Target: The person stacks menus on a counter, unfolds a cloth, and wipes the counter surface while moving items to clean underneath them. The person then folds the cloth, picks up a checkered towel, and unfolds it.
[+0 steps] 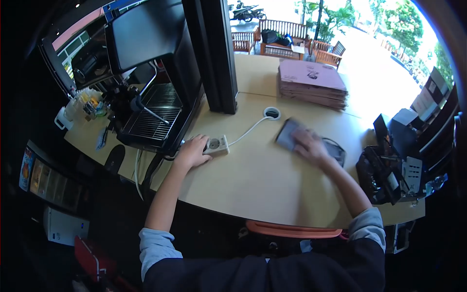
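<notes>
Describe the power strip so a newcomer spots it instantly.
On the light wooden counter, find the big espresso machine at picture left. Just right of it, the left hand covers one end of the power strip. Nothing else nearby is a small pale block with a white cord running to the white-rimmed hole.

Left fingers (200, 142) on power strip (223, 145) — right fingers (302, 136) on grey cloth (286, 133).

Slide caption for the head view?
Pale tabletop: left hand at a power strip, right hand on a grey cloth-like item.
</notes>
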### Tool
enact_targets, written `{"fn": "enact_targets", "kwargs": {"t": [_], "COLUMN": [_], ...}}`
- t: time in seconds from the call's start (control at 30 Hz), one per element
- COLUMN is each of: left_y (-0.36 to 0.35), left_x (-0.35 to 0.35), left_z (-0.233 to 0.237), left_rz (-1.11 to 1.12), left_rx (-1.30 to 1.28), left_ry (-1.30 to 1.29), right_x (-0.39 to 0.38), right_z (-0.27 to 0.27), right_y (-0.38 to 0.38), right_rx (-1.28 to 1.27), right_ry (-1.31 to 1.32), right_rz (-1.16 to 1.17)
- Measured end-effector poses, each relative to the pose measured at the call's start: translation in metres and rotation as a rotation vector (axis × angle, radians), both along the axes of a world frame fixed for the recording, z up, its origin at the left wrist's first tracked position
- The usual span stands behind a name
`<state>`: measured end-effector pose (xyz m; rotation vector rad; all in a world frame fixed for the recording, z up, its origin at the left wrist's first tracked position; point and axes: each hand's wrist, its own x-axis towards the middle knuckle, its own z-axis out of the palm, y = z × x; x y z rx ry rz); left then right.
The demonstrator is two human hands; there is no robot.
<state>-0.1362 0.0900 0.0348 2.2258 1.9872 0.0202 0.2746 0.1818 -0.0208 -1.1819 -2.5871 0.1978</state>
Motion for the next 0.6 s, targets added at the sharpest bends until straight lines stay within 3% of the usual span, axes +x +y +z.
{"fn": "enact_targets", "kwargs": {"t": [0.03, 0.13, 0.2, 0.33, 0.4, 0.47, 0.53, 0.6], "left_y": [-0.001, -0.006, -0.004, -0.002, -0.004, -0.005, -0.005, -0.004], "left_x": [0.000, 0.001, -0.006, -0.014, -0.014, -0.017, -0.021, -0.023], "left_z": [0.007, 0.029, 0.034, 0.045, 0.045, 0.045, 0.041, 0.040], "left_rz": [-0.005, 0.019, -0.041, -0.041, -0.029, -0.060, -0.059, -0.095], "left_rx": [0.008, -0.012, 0.106, 0.065, 0.075, 0.109, 0.143, 0.133], "left_ry": [-0.040, -0.121, -0.169, -0.254, -0.262, -0.311, -0.307, -0.310], "right_x": [-0.006, -0.056, -0.085, -0.149, -0.191, -0.235, -0.260, -0.265], "right_z": [-0.005, -0.023, -0.030, -0.023, -0.035, -0.038, -0.029, -0.019], "right_y": [0.007, 0.001, -0.022, 0.011, 0.028, 0.010, -0.036, -0.081], "right_rx": [0.041, 0.099, 0.078, 0.085, 0.207, 0.190, 0.133, 0.104], "right_ry": [-0.041, -0.100, -0.141, -0.134, -0.065, -0.009, -0.127, 0.048], "right_rz": [-0.280, -0.404, -0.087, -0.086, -0.101, 0.004, 0.337, 0.646]}}
